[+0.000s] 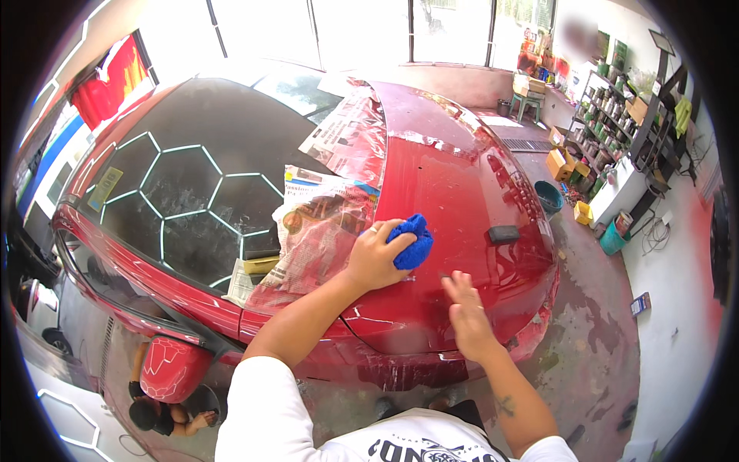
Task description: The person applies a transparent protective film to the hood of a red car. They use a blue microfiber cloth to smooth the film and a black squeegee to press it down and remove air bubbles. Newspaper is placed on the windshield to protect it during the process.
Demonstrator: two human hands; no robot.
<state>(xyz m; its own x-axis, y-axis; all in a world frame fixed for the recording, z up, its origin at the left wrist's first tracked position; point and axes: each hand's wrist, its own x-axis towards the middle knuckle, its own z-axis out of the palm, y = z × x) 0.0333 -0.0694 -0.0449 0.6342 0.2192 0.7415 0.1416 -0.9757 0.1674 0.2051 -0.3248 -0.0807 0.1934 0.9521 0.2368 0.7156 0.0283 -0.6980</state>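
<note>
Though blotchy, glossy red hood in bright workshop

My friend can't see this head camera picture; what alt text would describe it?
A person's left hand grips a crumpled blue cloth over a car's glossy red hood, the right hand open nearby. Newspaper lies between hood and windshield, and a dark block rests on the hood. Another person is low down at lower left.
</note>
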